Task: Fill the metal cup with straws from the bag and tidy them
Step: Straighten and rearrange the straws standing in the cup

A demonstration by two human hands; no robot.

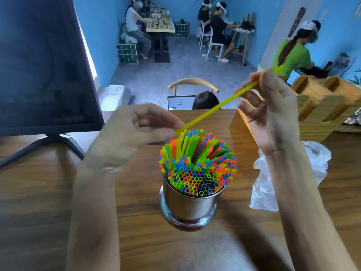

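Your right hand point(271, 112) pinches a yellow straw point(218, 106) slanting down to your left hand point(134, 132), whose blurred fingers curl at its lower tip. Just below, the metal cup point(188, 206) brims with straws point(197, 163). The bag point(283, 178) lies beside your right wrist, a monitor point(45, 71) beyond your left.

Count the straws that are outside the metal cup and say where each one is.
1: a yellow-green plastic straw gripped by the right hand, its lower tip by the left hand above the shiny metal cup. The crumpled clear plastic bag may hide more.
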